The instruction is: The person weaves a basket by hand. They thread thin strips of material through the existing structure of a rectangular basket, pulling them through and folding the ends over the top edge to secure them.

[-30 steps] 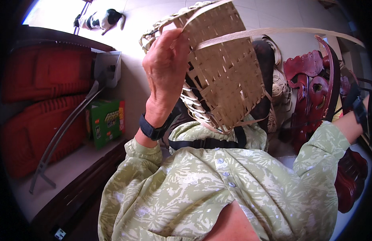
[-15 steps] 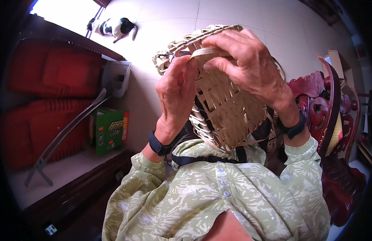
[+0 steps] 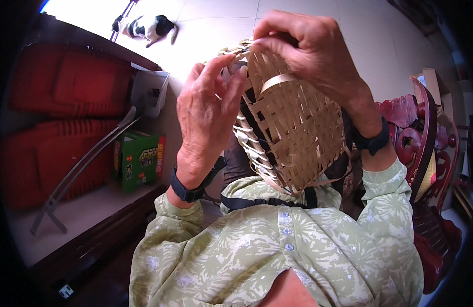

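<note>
A woven basket [image 3: 303,133] of flat tan strips rests against my lap, its braided rim running along the left and far sides. My left hand [image 3: 203,110] is at the far left of that rim, thumb and index finger closed about its edge. At the far edge, my right hand [image 3: 318,48] pinches a thin strip close to the braid; its fingers partly hide the strip. A loose strip loop [image 3: 278,81] stands out from the weave just below my right hand. Dark bands circle both wrists.
Red chair-like pieces [image 3: 68,87] stand at the left beside a metal-framed object [image 3: 88,169] and a green box [image 3: 139,161]. Carved dark-red wooden furniture [image 3: 425,148] is close on my right. A black-and-white dog [image 3: 149,28] lies on the tiled floor [image 3: 216,18] ahead.
My left hand has shifted left and down, its fingers loosening. My right hand has risen toward the far rim. The strip loop, earlier between both hands, now lies over the weave.
</note>
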A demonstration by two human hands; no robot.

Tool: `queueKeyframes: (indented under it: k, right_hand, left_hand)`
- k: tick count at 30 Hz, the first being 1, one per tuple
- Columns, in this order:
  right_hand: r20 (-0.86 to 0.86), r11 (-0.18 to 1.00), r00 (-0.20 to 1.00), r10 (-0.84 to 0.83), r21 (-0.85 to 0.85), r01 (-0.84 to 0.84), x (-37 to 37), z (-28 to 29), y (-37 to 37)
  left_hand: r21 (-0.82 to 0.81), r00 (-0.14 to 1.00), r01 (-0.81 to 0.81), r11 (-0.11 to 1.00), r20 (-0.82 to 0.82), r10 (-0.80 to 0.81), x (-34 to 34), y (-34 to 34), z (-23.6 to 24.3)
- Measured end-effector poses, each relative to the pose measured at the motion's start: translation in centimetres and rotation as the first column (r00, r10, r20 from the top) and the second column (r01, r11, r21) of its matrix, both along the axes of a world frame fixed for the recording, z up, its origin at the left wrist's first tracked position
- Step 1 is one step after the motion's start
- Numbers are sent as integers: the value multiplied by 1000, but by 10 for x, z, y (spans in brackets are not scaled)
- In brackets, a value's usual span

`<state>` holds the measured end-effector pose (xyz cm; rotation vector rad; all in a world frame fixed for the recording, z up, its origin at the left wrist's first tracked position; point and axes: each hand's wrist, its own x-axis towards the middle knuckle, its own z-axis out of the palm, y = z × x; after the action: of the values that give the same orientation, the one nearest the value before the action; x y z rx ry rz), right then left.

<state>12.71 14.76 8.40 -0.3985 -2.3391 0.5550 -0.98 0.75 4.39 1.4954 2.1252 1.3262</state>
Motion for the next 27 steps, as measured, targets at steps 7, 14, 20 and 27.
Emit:
queueKeyframes:
  k: [7,14,20,27]
  right_hand:
    - [-82,981,990,118,-146,-129,-14,-5,2]
    - [66,969,971,228,-114,-220,-11,-3,9]
    - [5,956,973,232,-186,-227,-19,-11,7]
    - [184,991,974,132,13,-137,-31,-23,31]
  left_hand:
    - [19,955,275,961,-123,-271,-36,17,7]
    - [-25,945,296,955,153,-289,-42,18,10]
    - [-98,973,215,972,110,-204,-40,23,13]
    - [24,874,114,993,-477,-89,-24,30,8]
